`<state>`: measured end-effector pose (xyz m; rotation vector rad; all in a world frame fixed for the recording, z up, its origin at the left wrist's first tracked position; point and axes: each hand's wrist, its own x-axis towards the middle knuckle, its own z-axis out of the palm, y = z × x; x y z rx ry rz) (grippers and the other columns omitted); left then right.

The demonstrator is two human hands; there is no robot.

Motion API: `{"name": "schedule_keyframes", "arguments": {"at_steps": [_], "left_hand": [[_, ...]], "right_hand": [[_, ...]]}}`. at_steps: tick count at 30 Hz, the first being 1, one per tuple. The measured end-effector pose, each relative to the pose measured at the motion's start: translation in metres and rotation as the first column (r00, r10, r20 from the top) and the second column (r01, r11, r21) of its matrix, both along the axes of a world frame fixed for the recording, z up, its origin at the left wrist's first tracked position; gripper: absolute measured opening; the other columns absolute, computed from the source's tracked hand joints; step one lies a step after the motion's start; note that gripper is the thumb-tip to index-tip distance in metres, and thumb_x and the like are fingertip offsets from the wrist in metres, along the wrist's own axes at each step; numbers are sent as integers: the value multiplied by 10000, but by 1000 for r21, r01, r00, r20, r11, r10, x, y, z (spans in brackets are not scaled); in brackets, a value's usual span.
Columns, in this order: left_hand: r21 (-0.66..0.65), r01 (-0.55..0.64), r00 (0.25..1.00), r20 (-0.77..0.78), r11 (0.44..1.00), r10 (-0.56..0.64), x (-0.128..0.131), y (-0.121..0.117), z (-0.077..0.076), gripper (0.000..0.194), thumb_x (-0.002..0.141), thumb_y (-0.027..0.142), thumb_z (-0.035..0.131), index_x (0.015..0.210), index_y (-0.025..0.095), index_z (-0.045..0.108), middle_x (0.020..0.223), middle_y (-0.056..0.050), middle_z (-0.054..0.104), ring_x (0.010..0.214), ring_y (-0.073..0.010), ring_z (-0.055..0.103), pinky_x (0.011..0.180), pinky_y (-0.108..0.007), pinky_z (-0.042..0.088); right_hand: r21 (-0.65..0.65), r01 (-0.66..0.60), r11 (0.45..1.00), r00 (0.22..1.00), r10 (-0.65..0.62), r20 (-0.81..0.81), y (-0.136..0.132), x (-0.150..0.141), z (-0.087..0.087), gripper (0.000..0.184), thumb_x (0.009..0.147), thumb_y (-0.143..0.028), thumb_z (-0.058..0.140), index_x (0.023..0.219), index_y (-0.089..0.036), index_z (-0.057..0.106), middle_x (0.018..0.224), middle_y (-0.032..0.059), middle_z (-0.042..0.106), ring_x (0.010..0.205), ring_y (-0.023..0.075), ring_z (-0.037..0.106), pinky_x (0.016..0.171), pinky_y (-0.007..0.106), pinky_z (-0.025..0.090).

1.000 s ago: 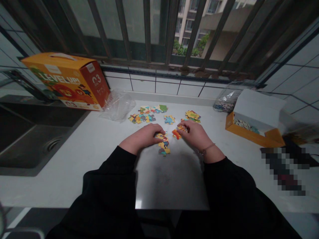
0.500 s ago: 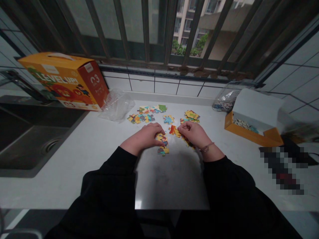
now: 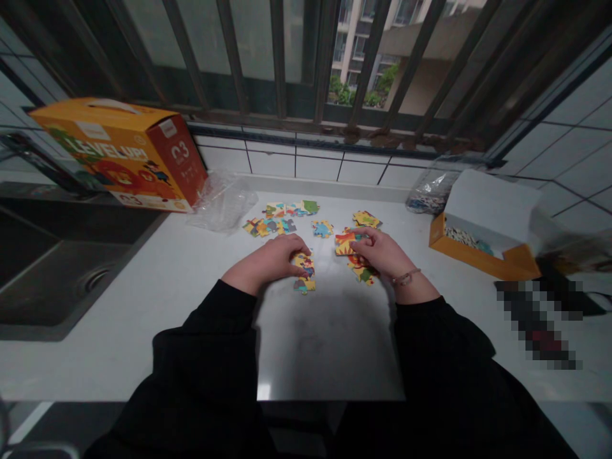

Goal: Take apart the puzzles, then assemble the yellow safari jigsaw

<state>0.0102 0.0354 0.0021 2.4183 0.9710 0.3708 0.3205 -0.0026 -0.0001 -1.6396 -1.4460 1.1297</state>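
Note:
My left hand (image 3: 272, 260) rests on the counter, thumb and fingers closed around the left edge of a short strip of joined puzzle pieces (image 3: 306, 274). Between the thumb and fingers of my right hand (image 3: 380, 254) is an orange-and-yellow puzzle piece (image 3: 344, 245). Just below that hand lie other joined pieces (image 3: 366, 274), partly covered by it. A blue-and-yellow piece (image 3: 322, 228) lies alone between the hands, farther back. Yellow-green pieces (image 3: 367, 218) sit behind my right hand. Two joined rows, one colourful (image 3: 292, 209) and one yellow-grey (image 3: 270, 226), lie at the back left.
An orange puzzle box (image 3: 129, 159) and a crumpled plastic bag (image 3: 222, 201) stand at the back left, by the sink (image 3: 95, 280). On the right are an open orange-and-white box (image 3: 482, 248) with pieces inside and a clear bag (image 3: 428, 191). A barred window is behind the counter.
My right hand has shifted slightly right and turned the orange piece, now lifted in its fingers. My left hand and its strip have slid a little left, widening the gap between the hands.

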Motion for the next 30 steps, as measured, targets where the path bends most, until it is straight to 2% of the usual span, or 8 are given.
{"name": "schedule_keyframes", "arguments": {"at_steps": [4,9,12,15,17,21,25,30], "left_hand": [[12,17,1000,18,1000,-18,-2,0,0,401,874,372,908,1232,236,788,1268,-104,765,1217,-304,695,1124,-458,529],[3,21,999,24,1000,-21,-1,-2,2,390,867,368,897,1221,243,793,1262,-102,757,1220,-305,693,1129,-457,528],[-2,26,999,24,1000,-25,-1,-2,3,387,868,375,895,1216,240,793,1260,-100,756,1218,-299,693,1128,-442,528],[9,28,999,26,1000,-29,-1,-1,2,379,868,378,892,1206,238,794,1256,-100,756,1211,-298,695,1127,-445,530],[15,25,999,32,1000,-26,-1,-1,1,377,864,370,893,1204,238,796,1260,-103,756,1215,-300,696,1130,-451,532],[17,22,999,31,1000,-23,-2,-1,0,381,859,362,893,1210,249,794,1275,-99,757,1228,-301,695,1136,-462,534],[22,6,1000,15,1000,-7,-2,-4,1,401,903,413,862,1250,227,784,1304,-118,756,1251,-315,695,1140,-479,536],[108,-87,996,41,990,83,16,-13,0,579,998,458,770,1500,190,665,1585,-183,655,1490,-355,586,1273,-534,445]], "right_hand": [[151,-109,982,941,53,334,2,4,-2,424,991,-369,742,1376,-200,791,743,13,730,637,182,631,624,311,482],[362,-84,928,825,-140,548,-5,22,7,200,1040,-332,658,1050,-223,826,973,80,810,882,243,715,834,376,520],[277,-142,950,772,-69,632,-14,32,4,230,971,-420,787,1075,-215,798,1014,92,786,908,263,708,840,385,531],[187,-198,962,750,26,660,-22,35,-4,534,830,-483,941,1245,-199,763,1111,123,756,974,287,706,871,400,557],[149,-207,967,763,64,643,-26,37,-7,593,818,-449,947,1310,-198,732,1166,137,745,995,288,709,885,405,569],[95,-215,972,753,104,649,-32,52,-7,596,790,-276,879,1353,-197,698,1201,140,733,1003,282,719,911,403,584],[137,-152,979,667,-1,745,-32,68,-6,510,802,-249,815,1299,-164,740,1233,207,717,1143,370,713,1047,509,582],[230,-321,919,716,76,694,-25,53,-4,468,916,-332,796,1362,-195,762,1379,191,726,1245,364,701,1125,519,554]]}}
